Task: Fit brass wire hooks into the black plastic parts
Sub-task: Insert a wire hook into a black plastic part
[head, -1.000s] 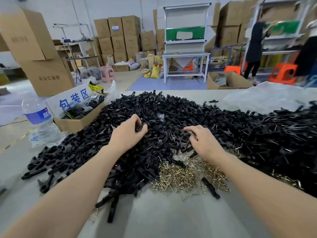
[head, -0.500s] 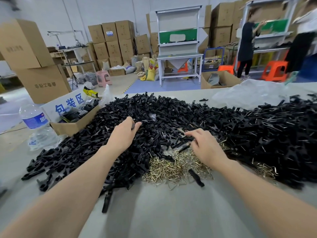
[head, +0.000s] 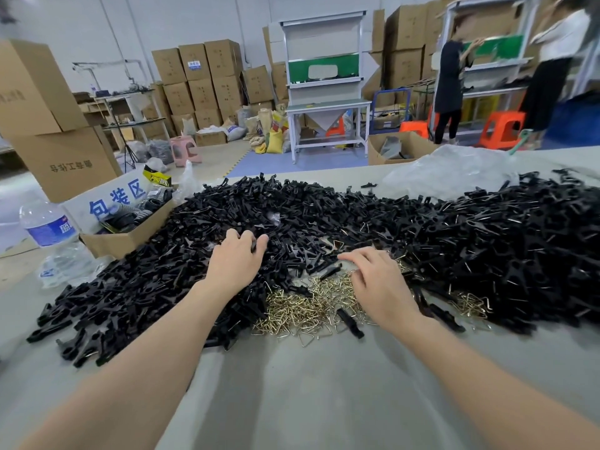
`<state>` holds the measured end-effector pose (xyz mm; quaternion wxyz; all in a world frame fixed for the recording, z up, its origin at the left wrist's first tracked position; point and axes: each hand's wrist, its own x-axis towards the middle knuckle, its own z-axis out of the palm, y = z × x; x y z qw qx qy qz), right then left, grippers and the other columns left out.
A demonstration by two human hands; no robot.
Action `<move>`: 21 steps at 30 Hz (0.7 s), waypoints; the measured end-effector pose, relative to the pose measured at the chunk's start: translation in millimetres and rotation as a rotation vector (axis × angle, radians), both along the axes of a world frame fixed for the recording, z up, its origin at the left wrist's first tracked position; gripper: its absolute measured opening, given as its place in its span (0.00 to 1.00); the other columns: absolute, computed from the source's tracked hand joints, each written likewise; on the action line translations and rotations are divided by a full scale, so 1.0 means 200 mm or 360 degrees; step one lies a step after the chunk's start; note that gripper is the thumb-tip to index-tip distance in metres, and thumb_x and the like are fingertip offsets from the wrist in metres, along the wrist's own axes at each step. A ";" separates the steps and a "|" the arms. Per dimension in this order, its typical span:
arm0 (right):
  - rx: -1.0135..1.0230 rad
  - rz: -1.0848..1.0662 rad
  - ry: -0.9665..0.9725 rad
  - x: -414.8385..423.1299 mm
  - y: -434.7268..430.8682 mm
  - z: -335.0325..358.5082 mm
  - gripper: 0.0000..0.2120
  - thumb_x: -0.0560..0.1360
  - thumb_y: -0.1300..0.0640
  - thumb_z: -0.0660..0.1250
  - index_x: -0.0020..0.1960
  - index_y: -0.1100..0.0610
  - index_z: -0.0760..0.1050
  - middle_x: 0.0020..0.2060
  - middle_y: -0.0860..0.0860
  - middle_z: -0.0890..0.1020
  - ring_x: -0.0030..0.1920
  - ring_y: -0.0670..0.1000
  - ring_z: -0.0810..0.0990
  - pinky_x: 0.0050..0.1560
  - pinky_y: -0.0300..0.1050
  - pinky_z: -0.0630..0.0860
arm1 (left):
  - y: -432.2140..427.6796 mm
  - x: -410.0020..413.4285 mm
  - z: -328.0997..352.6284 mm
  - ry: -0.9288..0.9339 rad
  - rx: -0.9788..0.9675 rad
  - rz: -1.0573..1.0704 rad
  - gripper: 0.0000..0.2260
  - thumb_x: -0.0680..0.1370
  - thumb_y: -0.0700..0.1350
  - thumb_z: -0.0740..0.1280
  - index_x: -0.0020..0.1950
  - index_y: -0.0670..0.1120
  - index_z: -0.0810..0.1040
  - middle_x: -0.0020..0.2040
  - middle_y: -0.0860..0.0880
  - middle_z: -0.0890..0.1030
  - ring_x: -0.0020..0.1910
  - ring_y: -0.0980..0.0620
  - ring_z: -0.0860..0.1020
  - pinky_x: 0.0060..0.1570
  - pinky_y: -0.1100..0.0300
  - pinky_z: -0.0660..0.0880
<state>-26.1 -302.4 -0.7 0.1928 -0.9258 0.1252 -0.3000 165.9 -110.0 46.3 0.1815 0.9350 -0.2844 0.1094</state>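
Head view. Black plastic parts (head: 357, 216) heaped across the table (head: 308, 394) from 9 through 12 to 3 o'clock. Brass wire hooks (head: 302, 308) in a tangled drift at the near edge of the heap, centre; smaller clump toward 3 o'clock.

Left hand (head: 235, 266) on the heap, at 11 o'clock of the hooks. Grip curled and apparently clamped on one black plastic part (head: 254, 245), only a sliver visible between thumb and forefinger. Right hand (head: 378, 287) at 1 o'clock of the hooks. Grip apart, fingers (head: 350, 256) spread and lowered onto the hook/part boundary; nothing seen held.

Risks, judged:
- Hooks interlocked. Lifting one likely to drag neighbours along and scatter them toward 6 o'clock on the table.
- Thin springy wire, liable to flick out of a light pinch.
- Held part mostly buried in the palm. Probably in need of re-seating before insertion; risk of bent wire or missed slot if forced at an angle.
- Wire glints among parts at 3 o'clock, possibly fitted pieces. No clear separation from unfitted stock, hence risk of double handling.

Orientation:
- Held part too hidden for axis or heading.
- Loose black part (head: 350, 318) flat on the hooks, long axis 11-to-5 o'clock.
- Hooks triangular, lying flat, pointing every way.
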 end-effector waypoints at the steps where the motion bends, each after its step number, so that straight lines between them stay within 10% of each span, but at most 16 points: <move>1: 0.0012 -0.0012 -0.0004 -0.01 -0.01 0.00 0.18 0.81 0.62 0.60 0.68 0.51 0.76 0.60 0.47 0.78 0.61 0.50 0.72 0.66 0.51 0.67 | 0.00 0.01 0.00 0.0067 -0.0016 -0.0009 0.22 0.85 0.58 0.53 0.62 0.43 0.74 0.54 0.44 0.68 0.52 0.36 0.76 0.57 0.47 0.72; 7: 0.0085 -0.0082 -0.0042 -0.07 -0.03 -0.03 0.18 0.80 0.65 0.60 0.65 0.52 0.78 0.60 0.48 0.78 0.62 0.51 0.73 0.67 0.50 0.67 | 0.02 0.04 0.01 0.0452 -0.0121 -0.0068 0.22 0.83 0.61 0.52 0.67 0.49 0.72 0.62 0.47 0.64 0.57 0.43 0.72 0.61 0.49 0.70; 11: 0.0105 -0.0117 -0.0078 -0.08 -0.03 -0.05 0.17 0.80 0.65 0.61 0.64 0.53 0.78 0.59 0.48 0.78 0.61 0.50 0.72 0.65 0.47 0.67 | 0.03 0.01 0.04 0.0500 -0.0186 -0.0023 0.21 0.82 0.63 0.45 0.48 0.52 0.71 0.54 0.46 0.67 0.54 0.37 0.71 0.62 0.43 0.69; 16: 0.0168 -0.0153 -0.0188 -0.08 0.00 -0.05 0.17 0.79 0.66 0.61 0.63 0.52 0.79 0.57 0.47 0.79 0.60 0.49 0.73 0.65 0.47 0.68 | -0.01 -0.10 0.09 0.0474 -0.0806 -0.0065 0.25 0.82 0.61 0.49 0.38 0.47 0.73 0.25 0.55 0.71 0.24 0.54 0.67 0.30 0.57 0.64; 21: 0.0726 0.0115 -0.0320 -0.04 0.14 -0.01 0.15 0.82 0.57 0.61 0.64 0.40 0.72 0.53 0.38 0.78 0.47 0.41 0.77 0.47 0.34 0.76 | -0.18 -0.39 0.00 0.0662 -0.1369 -0.0295 0.21 0.83 0.60 0.53 0.39 0.49 0.73 0.23 0.56 0.66 0.23 0.58 0.61 0.23 0.64 0.60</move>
